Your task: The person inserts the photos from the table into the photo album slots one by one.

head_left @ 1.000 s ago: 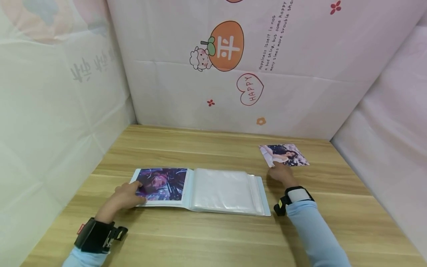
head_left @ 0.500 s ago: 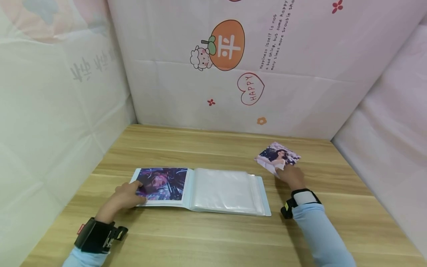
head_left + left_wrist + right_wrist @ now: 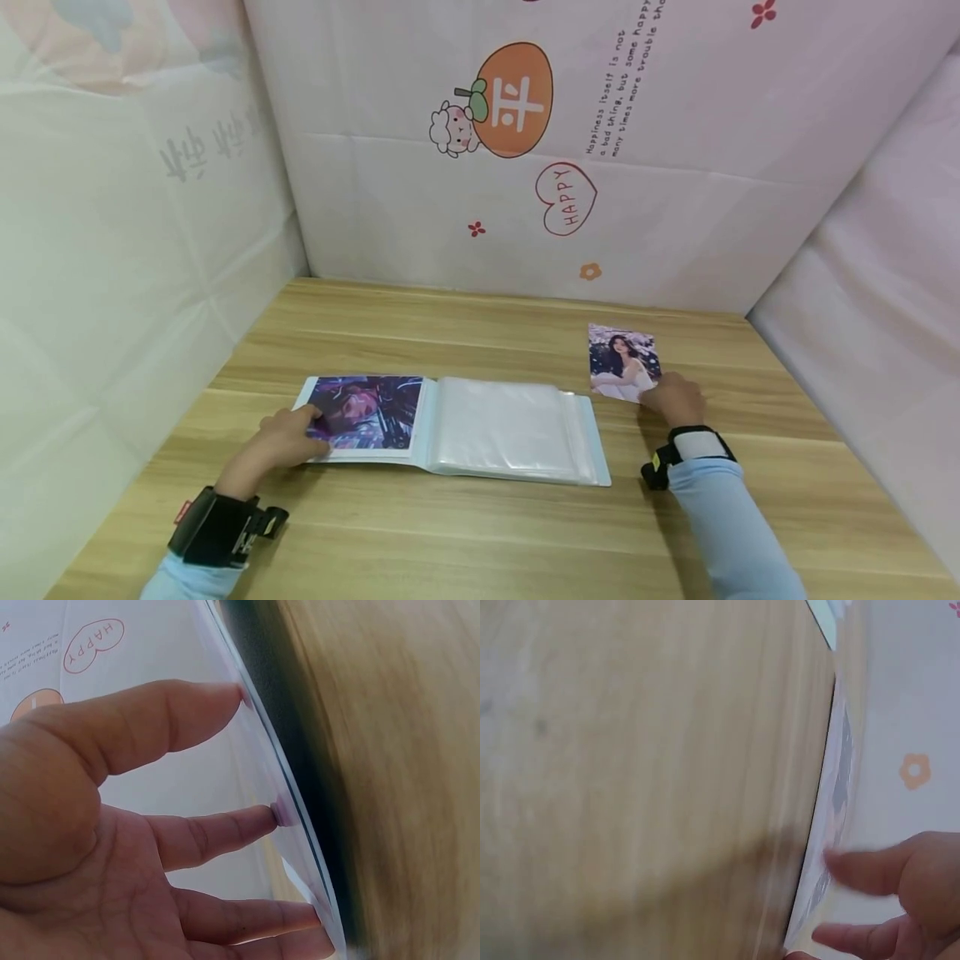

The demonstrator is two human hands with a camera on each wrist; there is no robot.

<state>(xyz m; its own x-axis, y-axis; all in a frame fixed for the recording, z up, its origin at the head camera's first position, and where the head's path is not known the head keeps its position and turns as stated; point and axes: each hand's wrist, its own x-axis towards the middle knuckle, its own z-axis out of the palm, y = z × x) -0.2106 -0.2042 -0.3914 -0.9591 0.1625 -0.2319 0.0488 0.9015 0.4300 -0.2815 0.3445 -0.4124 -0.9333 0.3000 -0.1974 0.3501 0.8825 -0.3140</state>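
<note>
An open photo album (image 3: 600, 442) lies on the wooden table, a purple-toned picture (image 3: 386, 412) on its left page and clear plastic sleeves (image 3: 502, 425) on its right. At the album's left edge, my left hand (image 3: 281, 437) rests on the page; in the left wrist view its thumb (image 3: 202, 712) and extended fingers touch the page surface with their tips. To the right of the album is a loose photo (image 3: 622, 362) of a person in white, standing upright in my view. My right hand (image 3: 678, 400) touches its lower right corner, the thumb (image 3: 866, 870) over the picture side.
The wooden table (image 3: 450, 533) meets a white printed cloth wall (image 3: 390, 208) at the back. More white cloth hangs at the left side (image 3: 112, 333) and the right side (image 3: 870, 333). Both wrists wear strapped-on cameras.
The loose photo has turned from lying sideways to upright, with my right hand moving right and slightly nearer along with it. My left hand and the album stay where they were.
</note>
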